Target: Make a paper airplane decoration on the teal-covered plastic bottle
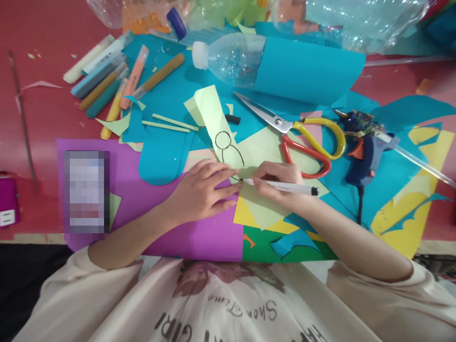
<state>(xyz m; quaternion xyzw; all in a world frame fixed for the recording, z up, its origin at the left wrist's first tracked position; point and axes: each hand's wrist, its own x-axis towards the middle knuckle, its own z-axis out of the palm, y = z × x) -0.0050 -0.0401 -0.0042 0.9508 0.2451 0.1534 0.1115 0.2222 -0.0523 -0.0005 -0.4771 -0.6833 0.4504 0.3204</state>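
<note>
My right hand [280,180] is closed around a white marker pen [285,186], its black tip touching a pale green paper strip [213,118]. A black outline of a circle above a larger rounded shape [228,149] is drawn on that strip. My left hand [203,190] lies flat with fingers spread, pressing the near end of the strip down onto the purple sheet [142,190], its fingertips right beside the pen tip.
Scissors with yellow and red handles [302,137] and a blue glue gun [363,147] lie to the right. A clear bottle wrapped in blue paper [270,66] lies behind. Markers [107,85] sit far left, a phone [86,192] near left. Paper scraps cover the red surface.
</note>
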